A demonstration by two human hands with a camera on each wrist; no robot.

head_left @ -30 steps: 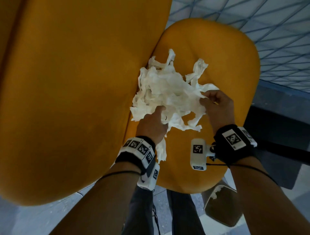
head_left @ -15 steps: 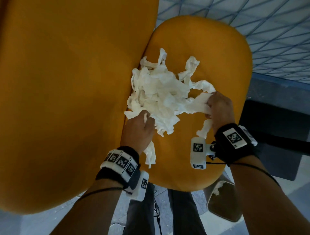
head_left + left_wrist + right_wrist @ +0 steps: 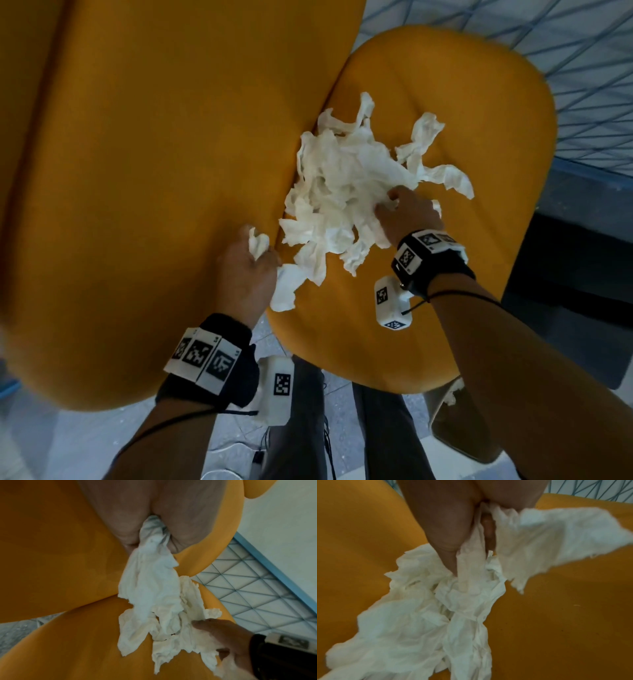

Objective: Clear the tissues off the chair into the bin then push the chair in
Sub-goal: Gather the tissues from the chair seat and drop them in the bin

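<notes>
A loose heap of crumpled white tissues lies on the yellow seat of the chair, against its tall yellow backrest. My left hand grips a bunch of tissue at the heap's near left edge; the paper trails from my fist. My right hand digs into the heap's right side, thumb and fingers pinching tissue. A torn strip spreads to its right. The bin stands on the floor below the seat's near right edge, partly hidden by my right forearm.
My legs stand close to the seat's near edge. A dark mat lies on the floor right of the chair. A patterned blue and white floor shows beyond the seat. Cables lie on the floor by my feet.
My left hand closed on tissue and pulled back toward the seat's near left edge. My right hand shifted left, deeper into the heap, bunching the tissues together.
</notes>
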